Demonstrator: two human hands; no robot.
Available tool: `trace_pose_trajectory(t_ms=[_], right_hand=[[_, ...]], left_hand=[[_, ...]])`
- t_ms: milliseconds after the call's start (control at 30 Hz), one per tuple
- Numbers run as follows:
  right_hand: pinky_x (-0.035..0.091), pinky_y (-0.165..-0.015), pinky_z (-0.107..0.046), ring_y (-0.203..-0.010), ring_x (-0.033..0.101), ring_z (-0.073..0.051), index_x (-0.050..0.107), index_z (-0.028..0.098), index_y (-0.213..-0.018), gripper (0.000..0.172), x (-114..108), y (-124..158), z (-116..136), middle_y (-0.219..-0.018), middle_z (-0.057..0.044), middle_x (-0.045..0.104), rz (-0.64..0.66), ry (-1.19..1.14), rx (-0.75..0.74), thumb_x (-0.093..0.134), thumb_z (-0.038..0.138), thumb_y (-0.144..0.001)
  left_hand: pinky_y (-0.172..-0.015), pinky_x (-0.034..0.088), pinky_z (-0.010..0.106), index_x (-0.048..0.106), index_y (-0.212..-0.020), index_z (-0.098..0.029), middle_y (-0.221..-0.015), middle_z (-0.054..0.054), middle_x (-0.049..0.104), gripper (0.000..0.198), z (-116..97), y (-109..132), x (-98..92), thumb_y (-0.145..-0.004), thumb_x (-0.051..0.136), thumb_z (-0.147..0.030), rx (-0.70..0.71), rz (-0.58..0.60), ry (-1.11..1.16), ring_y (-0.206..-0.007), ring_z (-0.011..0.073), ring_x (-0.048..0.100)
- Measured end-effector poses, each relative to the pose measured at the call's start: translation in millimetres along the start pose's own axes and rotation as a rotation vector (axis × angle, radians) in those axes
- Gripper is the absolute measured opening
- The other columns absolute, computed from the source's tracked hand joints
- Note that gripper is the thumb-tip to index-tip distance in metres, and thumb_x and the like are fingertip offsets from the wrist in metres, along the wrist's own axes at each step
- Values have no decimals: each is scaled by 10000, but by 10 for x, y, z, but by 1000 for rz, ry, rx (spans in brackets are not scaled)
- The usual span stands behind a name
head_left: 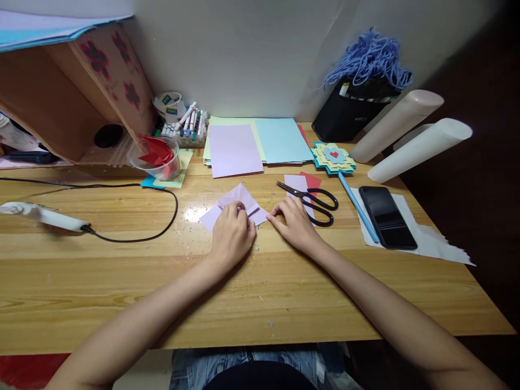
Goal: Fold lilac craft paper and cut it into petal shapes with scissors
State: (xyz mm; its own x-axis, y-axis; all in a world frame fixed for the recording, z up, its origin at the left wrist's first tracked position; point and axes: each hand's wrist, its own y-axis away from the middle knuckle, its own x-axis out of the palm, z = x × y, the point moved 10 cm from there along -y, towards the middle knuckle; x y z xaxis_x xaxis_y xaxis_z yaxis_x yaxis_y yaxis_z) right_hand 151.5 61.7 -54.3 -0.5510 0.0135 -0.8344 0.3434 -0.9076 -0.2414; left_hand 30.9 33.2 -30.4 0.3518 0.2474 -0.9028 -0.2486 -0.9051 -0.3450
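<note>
A folded light purple paper lies on the wooden table, with pointed corners to the left and right and a raised flap at the top. My left hand rests on its middle, fingers curled down onto it and hiding its lower part. At the paper's right corner, my right hand pinches the tip between thumb and fingers. Black-handled scissors lie just beyond my right hand, over a small purple sheet and a red piece of paper.
Stacked coloured sheets lie behind the hands. To the right are a phone, a paper flower on a blue stick and two white rolls. A glue gun with a looping black cable lies left, near a plastic cup.
</note>
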Motion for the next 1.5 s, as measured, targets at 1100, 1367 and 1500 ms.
trace_pose_trajectory(t_ms=[1100,1367,1500], right_hand=[[392,-707,-314,-813,511,-173,640,206,-675,235,-171,110,310,-819,-7,682,-85,332,-550,498,143,-852],[457,-763,-320,-905,557,-185,622,193,-1019,219,-66,255,604,-981,-48,678,-58,249,-680,470,151,-868],[473,-861,-333,-1057,539,-204,599,153,-1053,239,55,296,716,-1075,-72,650,32,189,-723,439,150,-876]], left_hand=[[-716,372,360,639,-925,-151,-1109,89,597,181,-206,152,-17,-855,473,-173,246,34,-162,-991,230,503],[-687,346,355,641,-867,-161,-910,71,624,156,-211,148,-1,-843,489,-182,252,69,-199,-879,218,511],[-720,335,370,650,-813,-182,-903,61,637,187,-141,133,-40,-851,468,-197,177,73,-93,-888,214,511]])
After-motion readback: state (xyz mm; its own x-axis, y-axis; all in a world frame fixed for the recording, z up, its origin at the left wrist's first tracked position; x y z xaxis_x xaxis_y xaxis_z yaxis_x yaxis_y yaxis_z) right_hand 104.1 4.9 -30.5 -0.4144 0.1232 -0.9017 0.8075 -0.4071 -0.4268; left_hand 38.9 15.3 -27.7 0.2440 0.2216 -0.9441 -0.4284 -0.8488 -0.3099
